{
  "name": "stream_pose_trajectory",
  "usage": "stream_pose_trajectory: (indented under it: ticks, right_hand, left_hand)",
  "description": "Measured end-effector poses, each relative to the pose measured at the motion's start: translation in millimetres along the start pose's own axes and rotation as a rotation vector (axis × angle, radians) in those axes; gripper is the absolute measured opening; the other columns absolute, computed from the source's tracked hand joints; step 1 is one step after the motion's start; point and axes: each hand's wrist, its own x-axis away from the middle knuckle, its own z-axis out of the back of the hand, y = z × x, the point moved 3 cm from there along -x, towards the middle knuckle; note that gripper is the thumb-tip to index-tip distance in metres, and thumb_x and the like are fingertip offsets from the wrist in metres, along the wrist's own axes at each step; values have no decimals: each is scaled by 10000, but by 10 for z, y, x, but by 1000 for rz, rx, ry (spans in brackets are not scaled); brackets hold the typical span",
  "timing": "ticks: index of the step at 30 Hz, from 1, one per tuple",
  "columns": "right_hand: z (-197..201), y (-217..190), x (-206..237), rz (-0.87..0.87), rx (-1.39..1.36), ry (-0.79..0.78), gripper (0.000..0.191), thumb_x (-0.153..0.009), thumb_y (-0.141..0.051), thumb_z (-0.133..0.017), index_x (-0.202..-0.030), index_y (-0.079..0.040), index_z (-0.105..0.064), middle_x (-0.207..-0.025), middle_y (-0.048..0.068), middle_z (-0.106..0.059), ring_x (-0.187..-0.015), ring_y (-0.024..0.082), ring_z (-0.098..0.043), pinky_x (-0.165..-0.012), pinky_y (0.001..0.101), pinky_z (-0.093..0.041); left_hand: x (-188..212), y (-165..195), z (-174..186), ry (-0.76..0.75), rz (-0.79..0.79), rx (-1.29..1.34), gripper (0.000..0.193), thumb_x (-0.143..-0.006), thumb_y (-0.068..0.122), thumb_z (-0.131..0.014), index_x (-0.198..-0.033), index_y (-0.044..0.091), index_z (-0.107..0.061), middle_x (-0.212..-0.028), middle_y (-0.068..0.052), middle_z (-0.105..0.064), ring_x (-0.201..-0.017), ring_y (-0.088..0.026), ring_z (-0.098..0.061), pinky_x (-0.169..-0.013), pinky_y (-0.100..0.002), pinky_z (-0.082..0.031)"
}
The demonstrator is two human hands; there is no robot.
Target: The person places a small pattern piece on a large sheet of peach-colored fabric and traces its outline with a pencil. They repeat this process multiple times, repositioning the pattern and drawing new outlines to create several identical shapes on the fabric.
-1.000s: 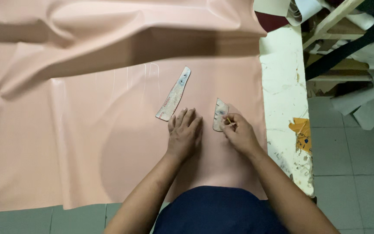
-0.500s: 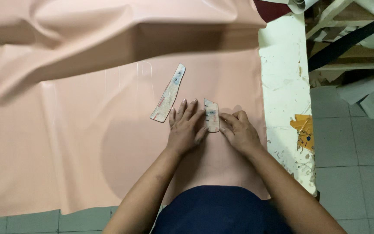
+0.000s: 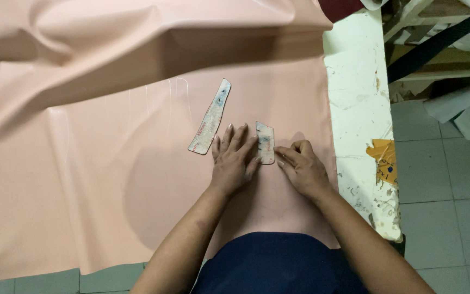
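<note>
From the head camera, you are looking down on a wide sheet of smooth pink leather-like material [image 3: 110, 163] that is covering a white paint-stained table [image 3: 354, 109]. Your left hand [image 3: 234, 159] is lying flat on the sheet with its fingers spread, its fingertips pressing on the left edge of a short, worn grey card pattern piece [image 3: 266, 142]; it is gripping nothing. Your right hand [image 3: 302, 167] is resting just right of that piece, fingers curled loosely, their tips touching its lower right edge. Whether it is pinching anything you cannot tell. A longer, curved grey pattern piece [image 3: 210, 117] is lying on the sheet just up-left of your left hand, untouched. Grey floor tiles [image 3: 447, 179] are showing beyond the table.
</note>
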Motion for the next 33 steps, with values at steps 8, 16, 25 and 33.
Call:
stream_pose_trajectory:
  ticks: [8, 16, 25, 33]
  right_hand:
    - [-18, 32, 6, -43, 18, -71, 356, -946, -298, -680, -1300, -270, -706, -1153, 39, -527, -989, 171, -617, -902, 340, -528]
    - [10, 24, 17, -37, -6, -71, 391, -910, -288, -702, -1300, -249, -695, -1163, 50, -523, -994, 176, -628, -907, 342, -531]
    - [24, 15, 14, -49, -6, -73, 360, -920, -297, -707, -1277, -256, -709, -1169, 54, -523, -987, 182, -633, -905, 352, -530]
    - [22, 10, 21, -49, -10, -65, 375, -902, -282, -720, -1277, -262, -709, -1165, 51, -522, -982, 181, -628, -900, 352, -531]
  left_hand:
    - [-18, -5, -26, -28, 11, -14, 566, -908, 425, -673, -1437, 247, -583, -1638, -81, -339, -1543, -352, -206, -1224, -600, -75]
    - [-14, -3, -29, -29, 1, -12, 558, -914, 425, -676, -1432, 246, -575, -1631, -89, -350, -1540, -357, -217, -1220, -604, -82]
    - [-2, -3, -17, -9, -11, 0, 563, -905, 418, -688, -1430, 245, -580, -1631, -84, -362, -1540, -355, -235, -1228, -596, -90]
    - [-2, 6, -29, -2, -22, -30, 558, -920, 436, -669, -1438, 252, -574, -1629, -80, -354, -1540, -350, -222, -1231, -581, -81]
